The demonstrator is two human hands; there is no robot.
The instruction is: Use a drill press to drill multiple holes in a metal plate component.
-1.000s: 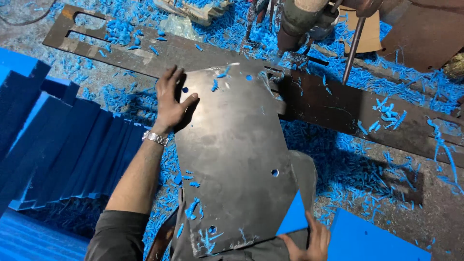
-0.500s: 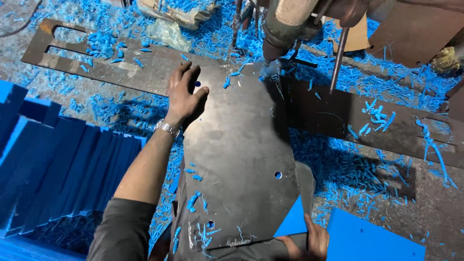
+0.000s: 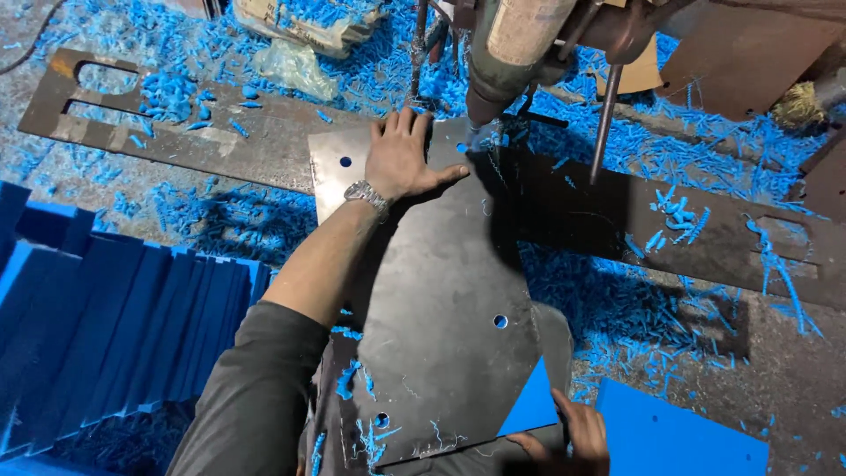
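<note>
The dark metal plate (image 3: pixel 441 308) lies long, running away from the person toward the drill (image 3: pixel 515 53). The left hand (image 3: pixel 401 159) presses flat, fingers spread, on its far end beside the drill. The right hand (image 3: pixel 573 436) pinches its near edge.

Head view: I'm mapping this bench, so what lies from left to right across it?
Stacked blue sheets → left hand flat on the dark metal plate → right hand at the plate's near edge → blue shavings.
</note>
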